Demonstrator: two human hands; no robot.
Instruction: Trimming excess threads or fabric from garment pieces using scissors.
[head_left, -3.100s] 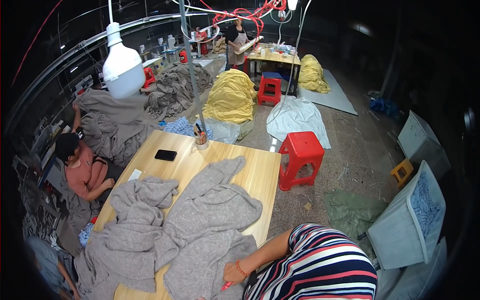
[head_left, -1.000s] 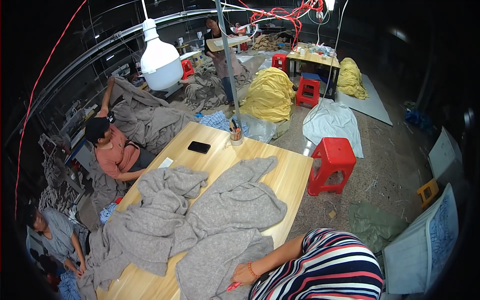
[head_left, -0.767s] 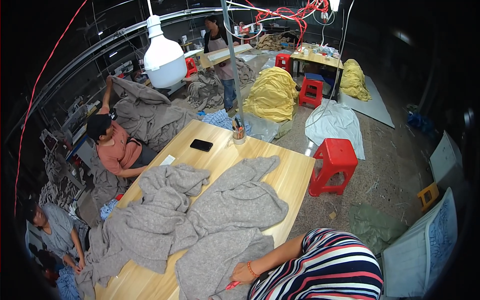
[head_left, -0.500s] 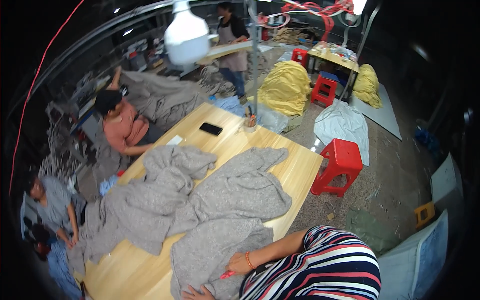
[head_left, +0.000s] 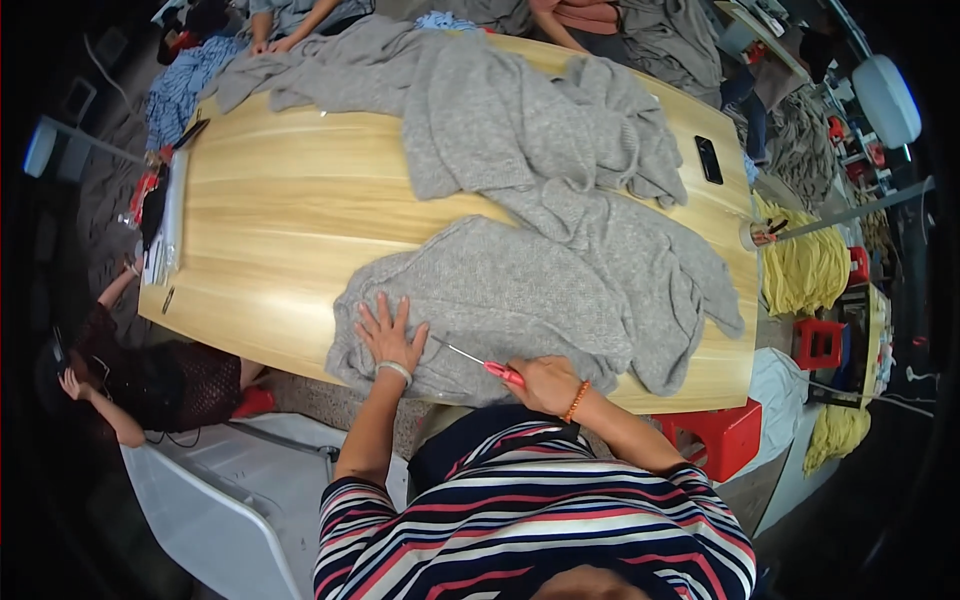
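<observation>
A grey knitted garment (head_left: 470,280) lies spread over the near side of the wooden table (head_left: 290,200). My left hand (head_left: 392,340) rests flat on it with fingers spread. My right hand (head_left: 548,385) is closed around a red-handled tool (head_left: 503,374) with a thin metal shaft. The shaft points left over the knit towards my left hand, and its tip is too small to make out. More grey knitwear (head_left: 500,110) is heaped along the far side, joining the near piece in folds.
A phone (head_left: 708,160) and a cup of tools (head_left: 755,234) are at the table's right. Red stools (head_left: 715,440) stand beyond that edge. A large white plastic tub (head_left: 220,500) is at my lower left. A co-worker's hands (head_left: 272,46) touch the far cloth; another person (head_left: 150,380) sits left.
The view has swung left and down, so both my hands and the near garment now show fully. My left hand still lies on the knit, and my right still holds the red-handled tool.
</observation>
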